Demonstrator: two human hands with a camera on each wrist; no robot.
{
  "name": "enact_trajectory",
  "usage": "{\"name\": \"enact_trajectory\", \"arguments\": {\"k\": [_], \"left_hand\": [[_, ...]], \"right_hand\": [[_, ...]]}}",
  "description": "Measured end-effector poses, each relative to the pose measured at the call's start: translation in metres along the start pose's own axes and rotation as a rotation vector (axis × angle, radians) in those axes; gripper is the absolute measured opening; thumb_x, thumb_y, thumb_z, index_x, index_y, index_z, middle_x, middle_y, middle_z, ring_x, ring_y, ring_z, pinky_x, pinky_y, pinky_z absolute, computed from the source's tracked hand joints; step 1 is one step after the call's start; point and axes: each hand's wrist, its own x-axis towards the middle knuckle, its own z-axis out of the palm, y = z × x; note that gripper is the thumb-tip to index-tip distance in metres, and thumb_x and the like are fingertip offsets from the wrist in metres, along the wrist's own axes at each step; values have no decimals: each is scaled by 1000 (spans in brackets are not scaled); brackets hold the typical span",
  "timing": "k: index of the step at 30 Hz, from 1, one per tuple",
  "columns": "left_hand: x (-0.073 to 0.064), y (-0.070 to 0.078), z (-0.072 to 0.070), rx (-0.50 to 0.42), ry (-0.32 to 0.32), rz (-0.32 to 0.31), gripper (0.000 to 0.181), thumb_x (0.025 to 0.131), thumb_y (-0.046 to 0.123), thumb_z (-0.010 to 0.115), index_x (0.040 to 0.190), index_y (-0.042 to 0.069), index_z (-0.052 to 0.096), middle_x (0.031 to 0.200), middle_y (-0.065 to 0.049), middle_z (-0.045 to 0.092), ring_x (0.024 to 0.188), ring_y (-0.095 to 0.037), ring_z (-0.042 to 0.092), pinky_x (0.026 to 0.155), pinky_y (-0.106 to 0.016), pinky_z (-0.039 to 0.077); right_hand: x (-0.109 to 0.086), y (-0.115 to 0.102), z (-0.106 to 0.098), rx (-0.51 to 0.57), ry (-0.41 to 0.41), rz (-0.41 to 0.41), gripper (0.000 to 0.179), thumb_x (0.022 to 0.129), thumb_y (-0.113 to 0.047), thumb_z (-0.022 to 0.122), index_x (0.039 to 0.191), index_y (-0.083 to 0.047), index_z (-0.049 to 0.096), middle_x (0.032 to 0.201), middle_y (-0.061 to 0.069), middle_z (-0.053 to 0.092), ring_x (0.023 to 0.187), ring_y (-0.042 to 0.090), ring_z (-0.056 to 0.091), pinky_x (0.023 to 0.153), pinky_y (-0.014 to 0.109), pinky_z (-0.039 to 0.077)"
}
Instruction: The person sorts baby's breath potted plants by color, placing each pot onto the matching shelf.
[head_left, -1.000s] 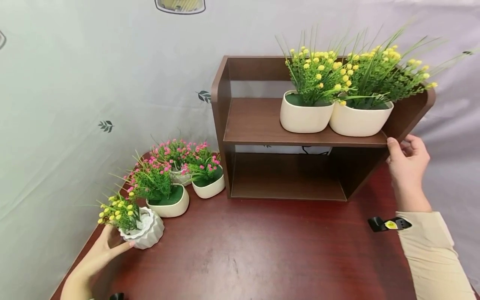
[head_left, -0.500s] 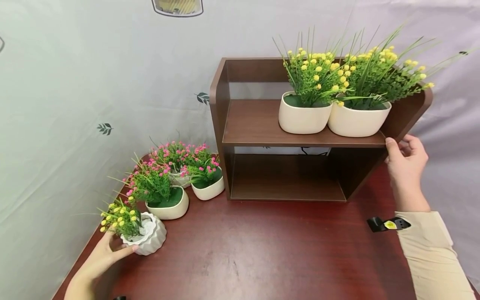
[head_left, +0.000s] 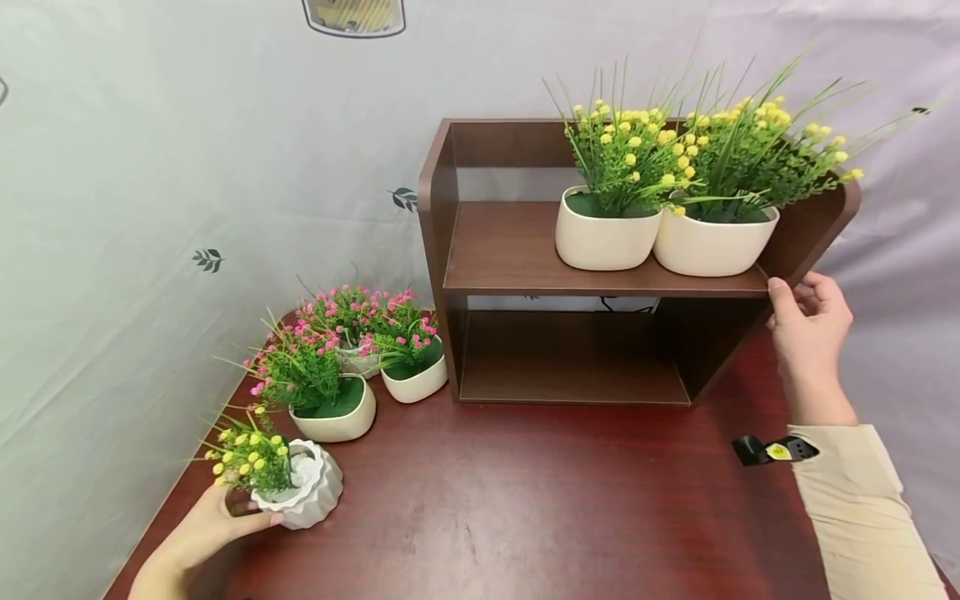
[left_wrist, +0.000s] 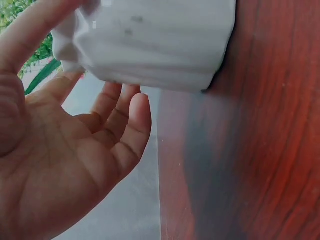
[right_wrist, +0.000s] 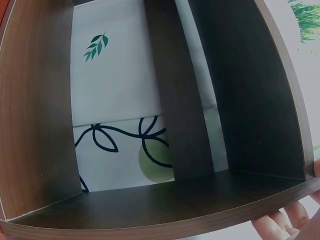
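My left hand [head_left: 206, 527] grips a white fluted flowerpot [head_left: 309, 496] with yellow flowers [head_left: 251, 457], thumb near its front and fingers on the left side. In the left wrist view the white pot [left_wrist: 160, 40] is close to the reddish tabletop [left_wrist: 270, 125]; I cannot tell whether it touches. On the right, my right hand [head_left: 813, 342] holds the right side panel of a dark brown two-tier shelf [head_left: 573, 291], thumb at its front edge. Fingers [right_wrist: 295, 215] wrap that panel from outside in the right wrist view. Two cream pots [head_left: 607, 242] of yellow flowers stand on the upper tier.
Three pots of pink flowers [head_left: 341, 417] stand left of the shelf, close behind the left hand's pot. The lower tier [head_left: 570, 358] is bare wood. A patterned wall cloth [head_left: 225, 150] hangs behind the table [head_left: 480, 500].
My left hand and the white fluted pot have moved to the right and toward me, away from the pink-flowered pots. The right hand keeps its hold on the shelf.
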Motion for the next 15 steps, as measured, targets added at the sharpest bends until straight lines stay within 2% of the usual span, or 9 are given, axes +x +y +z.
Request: {"name": "enact_trajectory", "arguments": {"k": [2,4,5,11,15], "left_hand": [[0,-1,2,-33,20,31,64,78,-5,71,120,34,41,101,29,57,88,6,59,70,-16,50],[1,-1,4,-52,33,49,71,77,-6,71,119,42,39,105,33,53,93,9,55,72,-14,48],[1,0,5,-46,40,58,71,76,-6,72,120,40,40,107,33,52,95,11,54,73,-12,47],[1,2,10,79,106,84,71,71,0,78,131,4,41,113,36,44,103,19,41,80,-3,33],[1,4,15,106,129,73,77,69,2,80,132,-5,37,111,37,41,103,21,38,80,-2,28]], "right_hand": [[0,0,0,0,2,-4,14,83,1,66,84,-13,65,66,-2,55,39,6,40,41,14,34],[1,0,0,1,5,-9,14,83,1,66,84,-13,65,65,-2,55,39,6,40,40,14,34],[1,0,0,2,4,-11,14,83,1,66,84,-13,65,65,-2,55,39,6,40,40,14,34],[1,0,0,-8,4,-12,15,82,1,67,83,-14,65,65,-3,56,40,6,40,41,14,35],[0,0,0,-13,5,-12,14,82,1,67,83,-14,65,65,-3,56,40,6,40,41,14,35]]}}
